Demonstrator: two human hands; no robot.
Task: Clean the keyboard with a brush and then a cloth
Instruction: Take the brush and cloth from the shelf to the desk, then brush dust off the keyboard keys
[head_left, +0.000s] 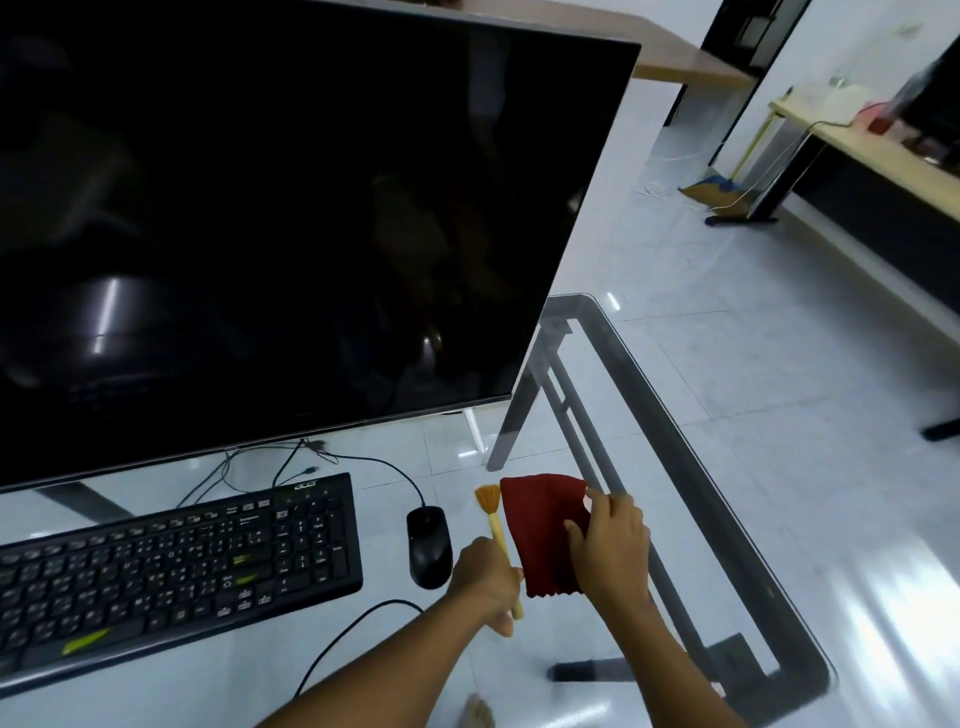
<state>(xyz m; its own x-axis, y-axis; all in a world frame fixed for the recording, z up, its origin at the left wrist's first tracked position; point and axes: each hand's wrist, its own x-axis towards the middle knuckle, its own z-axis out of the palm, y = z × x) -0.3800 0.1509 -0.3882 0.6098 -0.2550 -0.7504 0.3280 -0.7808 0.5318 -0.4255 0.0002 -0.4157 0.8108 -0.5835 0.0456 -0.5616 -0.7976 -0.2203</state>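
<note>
Black keyboard marked "acer" lies on the glass surface left of the mouse. Left hand grips the brush; right hand pinches the red cloth.

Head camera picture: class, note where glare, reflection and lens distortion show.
Head view: the dark monitor mirrors faint room shapes and a bright streak at lower left; glare patches lie on the glossy floor tiles at right; the wide lens bends the monitor's edges and the glass table rim; the keyboard legends are soft.
</note>
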